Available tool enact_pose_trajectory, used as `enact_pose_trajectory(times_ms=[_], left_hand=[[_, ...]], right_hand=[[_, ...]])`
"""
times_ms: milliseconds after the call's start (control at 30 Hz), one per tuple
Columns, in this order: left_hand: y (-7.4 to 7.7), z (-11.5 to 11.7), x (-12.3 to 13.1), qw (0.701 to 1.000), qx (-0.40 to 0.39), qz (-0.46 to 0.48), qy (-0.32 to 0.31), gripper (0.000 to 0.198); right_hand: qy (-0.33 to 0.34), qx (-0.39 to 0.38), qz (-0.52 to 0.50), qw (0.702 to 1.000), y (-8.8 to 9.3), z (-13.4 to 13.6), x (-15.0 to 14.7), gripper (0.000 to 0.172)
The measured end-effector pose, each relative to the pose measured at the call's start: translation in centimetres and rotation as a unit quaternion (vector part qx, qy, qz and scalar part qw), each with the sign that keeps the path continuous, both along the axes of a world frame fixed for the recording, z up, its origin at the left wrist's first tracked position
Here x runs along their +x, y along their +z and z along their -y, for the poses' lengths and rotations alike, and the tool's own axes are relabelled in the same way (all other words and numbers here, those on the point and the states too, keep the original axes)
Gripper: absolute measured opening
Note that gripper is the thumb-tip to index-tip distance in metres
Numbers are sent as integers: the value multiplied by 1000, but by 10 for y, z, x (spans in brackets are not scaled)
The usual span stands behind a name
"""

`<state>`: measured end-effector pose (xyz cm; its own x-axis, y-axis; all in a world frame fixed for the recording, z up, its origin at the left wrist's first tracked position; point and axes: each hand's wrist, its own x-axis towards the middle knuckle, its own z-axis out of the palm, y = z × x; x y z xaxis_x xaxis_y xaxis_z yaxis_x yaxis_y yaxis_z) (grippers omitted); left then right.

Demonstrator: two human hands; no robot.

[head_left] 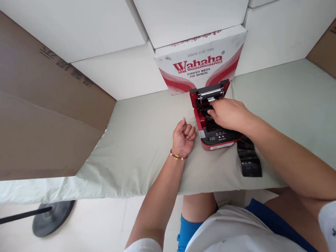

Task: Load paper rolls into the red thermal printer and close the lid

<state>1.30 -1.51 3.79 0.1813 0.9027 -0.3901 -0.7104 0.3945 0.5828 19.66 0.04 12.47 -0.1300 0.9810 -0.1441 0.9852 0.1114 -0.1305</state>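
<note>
A red and black label printer [220, 138] stands on the green cloth with its lid [209, 90] raised. Inside its body lies shiny black film or ribbon. My right hand [230, 114] reaches in from the right, thumb and forefinger bent around a dark part near the hinge; its other fingers and what they hold are hidden. My left hand [183, 137] rests curled in a loose fist on the cloth, just left of the printer, with nothing visible in it. A crinkled black strip [249, 161] lies under my right forearm, beside the printer's front right corner.
Behind the printer stands a Wahaha water carton [201, 63], against stacked white boxes [112, 74]. A large brown cardboard box [44, 109] is at the left, another [327, 48] at the far right. The table's cloth [141, 142] hangs over the front edge. A black round base [53, 218] is on the floor.
</note>
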Motion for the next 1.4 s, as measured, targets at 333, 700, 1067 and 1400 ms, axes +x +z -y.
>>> enact_pose_trajectory(times_ms=[333, 700, 1067, 1400], left_hand=[[-1, -1, -1, 1000, -6, 6, -1, 72], [-9, -3, 4, 999, 27, -29, 23, 34], [-15, -6, -1, 999, 34, -35, -2, 16], [-36, 5, 15, 963, 139, -186, 135, 23]], right_hand=[[-153, 10, -599, 786, 14, 39, 81, 35], [-181, -70, -342, 919, -67, 67, 207, 58], [-2, 55, -197, 979, -86, 82, 140, 37], [83, -135, -286, 945, 14, 84, 147, 55]])
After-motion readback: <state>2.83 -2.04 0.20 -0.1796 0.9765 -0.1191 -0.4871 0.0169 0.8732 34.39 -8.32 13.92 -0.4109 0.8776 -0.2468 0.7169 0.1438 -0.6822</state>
